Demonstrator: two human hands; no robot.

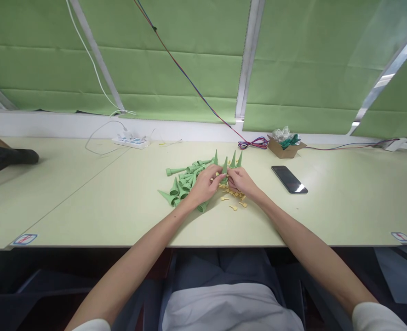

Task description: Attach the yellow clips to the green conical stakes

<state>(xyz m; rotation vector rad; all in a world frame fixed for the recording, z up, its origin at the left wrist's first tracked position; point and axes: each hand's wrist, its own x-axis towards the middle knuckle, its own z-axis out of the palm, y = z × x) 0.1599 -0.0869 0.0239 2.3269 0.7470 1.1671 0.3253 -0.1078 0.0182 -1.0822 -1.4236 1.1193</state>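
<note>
My left hand (206,185) has its thumb and fingers closed around the base of an upright green pointed cone (225,166). Against the other side of that cone my right hand (242,180) is pinched, and whatever its fingertips hold is hidden. Beneath both hands lie several small yellow plastic pieces (233,208), partly covered by my right hand. To the left, a heap of hollow green cones (174,186) lies on its side, reaching under my left wrist. A few more green cones (233,159) stand point-up just beyond my hands.
The pale table (103,211) ends just before my lap. At right lies a black phone (289,179); behind it stands a small cardboard box (283,149) with plastic wrap. A power strip (131,141) and coiled red-blue wire (254,143) lie along the back. A black object (13,155) juts in from the left.
</note>
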